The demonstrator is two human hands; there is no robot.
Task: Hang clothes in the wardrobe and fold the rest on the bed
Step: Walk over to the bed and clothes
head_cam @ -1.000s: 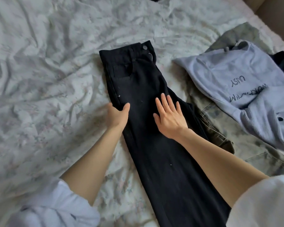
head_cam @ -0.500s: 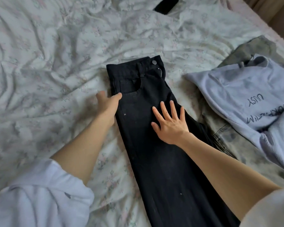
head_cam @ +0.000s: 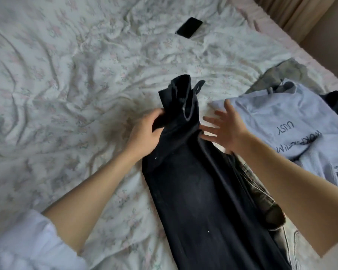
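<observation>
Black jeans [head_cam: 199, 184] lie lengthwise on the bed [head_cam: 70, 78], folded leg over leg, and their waist end is lifted off the sheet. My left hand [head_cam: 144, 134] grips the left side of the jeans just below the waistband and holds it up. My right hand [head_cam: 223, 127] is spread flat with straight fingers, its fingertips at the right edge of the jeans. A pale lilac sweatshirt [head_cam: 293, 123] with black lettering lies to the right.
A black phone [head_cam: 189, 27] lies on the floral sheet further up the bed. Grey-green jeans [head_cam: 261, 199] lie under the right edge of the black pair. More dark and olive clothes are piled at the right. The bed's edge and a curtain run along the upper right.
My left hand slid up along the jeans to the waist, took hold and lifted it off the bed. My right hand came off the fabric to its right side.
</observation>
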